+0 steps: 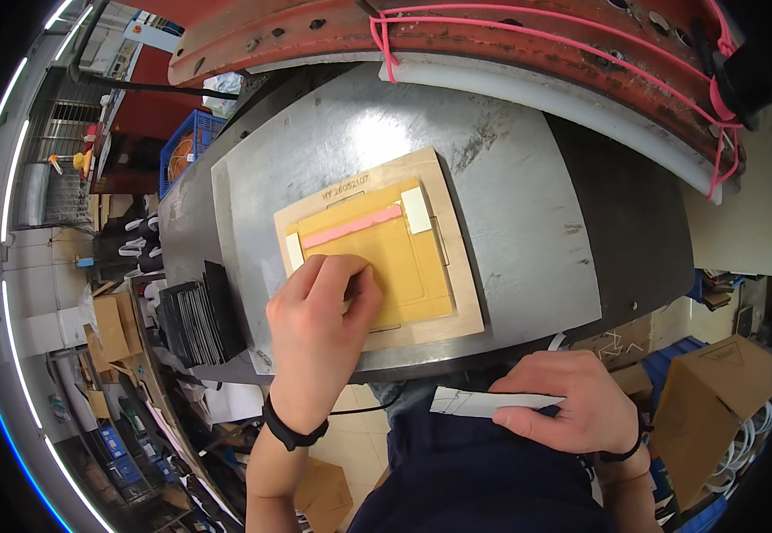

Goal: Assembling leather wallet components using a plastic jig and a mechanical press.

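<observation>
A wooden board lies on a metal plate, with a yellow pad set in its middle. Across the pad's far part runs a pink strip, with a cream-white block at its right end and another white block at its left. My left hand rests over the pad's left part, its fingers curled into a pinch; whatever lies between the fingertips is hidden. Close to my body, my right hand grips a thin white piece with dark lines on it, thumb below and fingers above.
The grey metal plate spreads around the board. At the far side hangs a red machine beam with pink cord and a white bar. A stack of black sheets stands left; a cardboard box sits lower right.
</observation>
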A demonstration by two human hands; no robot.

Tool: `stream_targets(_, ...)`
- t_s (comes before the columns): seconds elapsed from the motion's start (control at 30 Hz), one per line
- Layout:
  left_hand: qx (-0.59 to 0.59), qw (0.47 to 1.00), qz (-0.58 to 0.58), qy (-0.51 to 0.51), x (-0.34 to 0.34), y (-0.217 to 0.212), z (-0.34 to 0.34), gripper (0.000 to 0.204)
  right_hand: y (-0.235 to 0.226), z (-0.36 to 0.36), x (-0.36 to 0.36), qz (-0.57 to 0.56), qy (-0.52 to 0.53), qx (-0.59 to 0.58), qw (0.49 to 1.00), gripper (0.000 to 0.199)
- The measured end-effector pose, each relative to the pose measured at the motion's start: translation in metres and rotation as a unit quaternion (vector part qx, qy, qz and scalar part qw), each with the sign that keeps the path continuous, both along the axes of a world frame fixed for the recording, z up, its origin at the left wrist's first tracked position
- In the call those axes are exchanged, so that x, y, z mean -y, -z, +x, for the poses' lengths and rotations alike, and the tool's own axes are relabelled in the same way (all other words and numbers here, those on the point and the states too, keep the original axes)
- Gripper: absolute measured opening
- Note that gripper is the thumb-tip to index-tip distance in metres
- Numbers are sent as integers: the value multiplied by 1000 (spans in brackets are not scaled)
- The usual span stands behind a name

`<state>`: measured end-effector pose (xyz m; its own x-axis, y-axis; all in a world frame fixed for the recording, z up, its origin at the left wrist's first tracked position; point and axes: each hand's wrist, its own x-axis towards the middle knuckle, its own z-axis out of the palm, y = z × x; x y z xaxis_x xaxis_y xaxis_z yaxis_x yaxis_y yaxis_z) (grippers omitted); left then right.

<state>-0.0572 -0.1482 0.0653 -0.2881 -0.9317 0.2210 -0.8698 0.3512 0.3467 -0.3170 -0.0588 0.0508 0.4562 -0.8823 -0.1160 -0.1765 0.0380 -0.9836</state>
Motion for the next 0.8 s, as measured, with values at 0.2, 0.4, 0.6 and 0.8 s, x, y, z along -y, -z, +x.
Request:
stream_targets(0.2, -54, 998, 5, -16, -1, 2, -2, 10, 4, 5, 0, -4, -12, 8, 1000, 23)
stream_targets(0.4, -73, 997, 30, -4, -3, -4, 1, 9, 6, 4, 1, -8, -15, -6, 1000, 24)
stream_targets(0.6, -63, 998, 24, -16, -2, -4, -4, 9, 7, 6, 1, -12, -11, -14, 1000, 24)
stream_targets(0.8, -53, 998, 19, -22, 1, -2, -4, 10, 7, 7, 4, -11, -6, -14, 1000, 24)
